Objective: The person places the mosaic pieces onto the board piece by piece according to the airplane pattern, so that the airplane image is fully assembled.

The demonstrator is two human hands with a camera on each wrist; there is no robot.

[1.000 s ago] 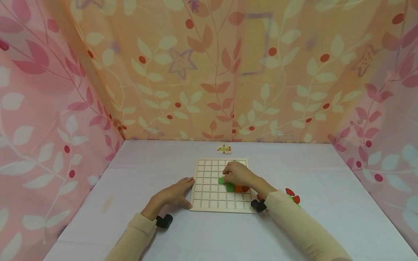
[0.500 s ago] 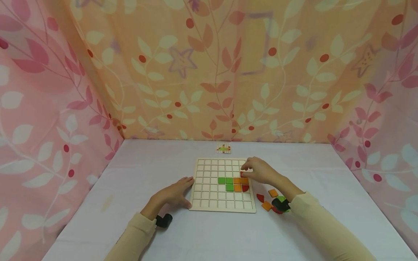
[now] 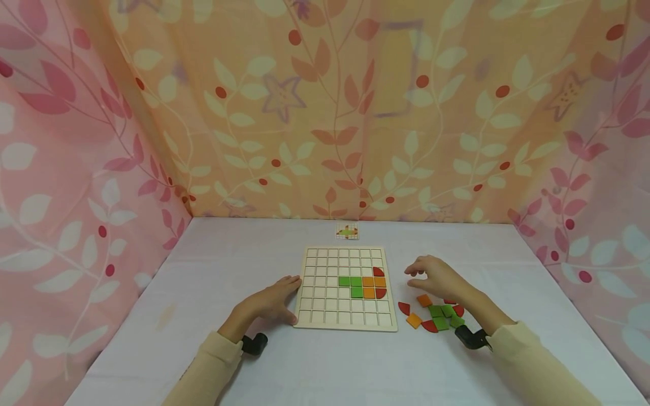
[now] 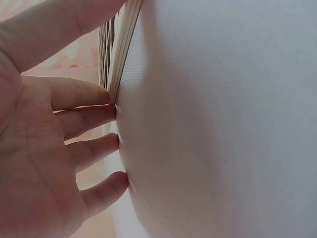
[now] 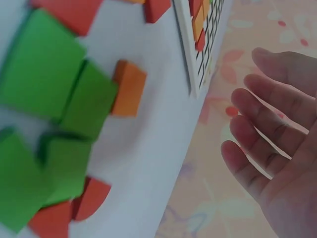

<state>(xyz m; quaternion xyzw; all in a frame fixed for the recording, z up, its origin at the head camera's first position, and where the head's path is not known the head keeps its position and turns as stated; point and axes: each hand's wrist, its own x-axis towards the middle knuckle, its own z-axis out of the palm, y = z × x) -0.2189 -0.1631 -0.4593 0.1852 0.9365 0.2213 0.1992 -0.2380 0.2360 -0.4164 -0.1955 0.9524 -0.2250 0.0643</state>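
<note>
A pale wooden grid board lies flat on the table. My left hand rests at its left edge; in the left wrist view the fingertips touch the white cloth and the board's side. On the board's right part sit green squares, orange squares and two red quarter-rounds. My right hand hovers right of the board with loosely bent fingers and holds nothing. Below it lies a loose pile of green pieces, orange pieces and red pieces.
Behind the board lies a small picture card with a coloured grid pattern. White cloth covers the table. Floral curtains close off the back and both sides. Each wrist wears a black camera.
My right hand has moved right, off the board and over toward the loose pieces. A red quarter-round now shows at the board's right side where the hand was. The left hand stays put.
</note>
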